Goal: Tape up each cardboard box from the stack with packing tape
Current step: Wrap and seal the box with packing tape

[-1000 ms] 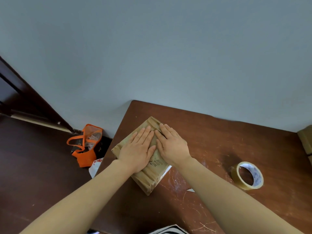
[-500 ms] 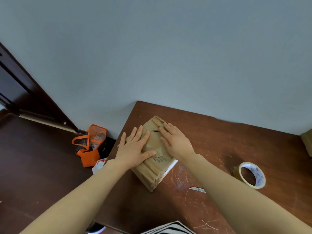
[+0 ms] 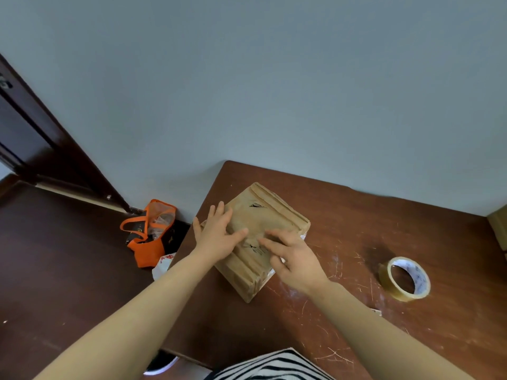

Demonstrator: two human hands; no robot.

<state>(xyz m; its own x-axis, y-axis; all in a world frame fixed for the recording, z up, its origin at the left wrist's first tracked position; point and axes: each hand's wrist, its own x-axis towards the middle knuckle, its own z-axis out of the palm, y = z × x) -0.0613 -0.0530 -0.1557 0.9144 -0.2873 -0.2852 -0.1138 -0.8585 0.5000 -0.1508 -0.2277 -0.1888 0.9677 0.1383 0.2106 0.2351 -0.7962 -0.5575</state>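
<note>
A flat cardboard box, covered in glossy brown tape, lies at the left end of the wooden table. My left hand lies flat on the box's left part, fingers straight and spread, some reaching past its left edge. My right hand rests on the near right part of the box with loosely bent fingers and holds nothing. A roll of clear packing tape lies flat on the table to the right, apart from both hands.
An orange bag sits on the dark floor beside the table's left edge, with a white bag below it. Another cardboard box shows at the right frame edge. A small white scrap lies near my right forearm.
My right hand has slid back from the middle of the box to its near right part. My left hand has shifted left toward the box's edge. The camera has moved closer.
</note>
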